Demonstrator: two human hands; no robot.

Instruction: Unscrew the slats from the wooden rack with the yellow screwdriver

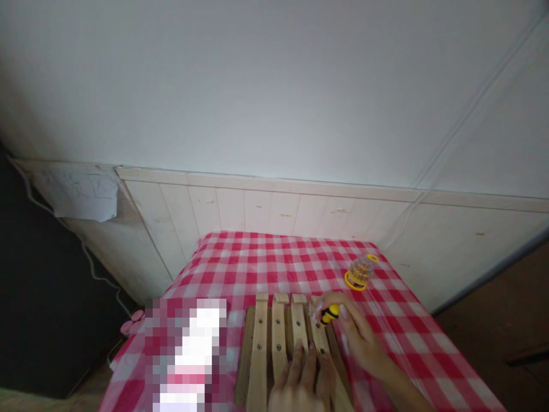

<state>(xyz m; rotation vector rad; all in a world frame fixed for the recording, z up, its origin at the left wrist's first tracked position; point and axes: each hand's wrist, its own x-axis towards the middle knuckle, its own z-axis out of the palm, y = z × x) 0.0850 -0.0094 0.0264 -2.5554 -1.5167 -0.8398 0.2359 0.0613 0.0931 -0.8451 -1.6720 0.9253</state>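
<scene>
In the head view, a wooden slatted piece (257,366) lies on the table, its pale slats dotted with dark screw heads. My left hand (298,383) rests flat across the slats, fingers stretched out. A yellow and black screwdriver (330,313) is gripped by my right hand (354,332) above the far end of the rightmost slat, near a screw. My fingers hide part of the screwdriver, and I cannot tell whether its tip touches the screw.
A clear case with yellow rims (361,272), apparently holding bits, stands tilted-looking at the back right of the checked tablecloth (266,257). A blurred-out patch (189,355) covers something at left. A white panelled wall (257,212) borders the far edge.
</scene>
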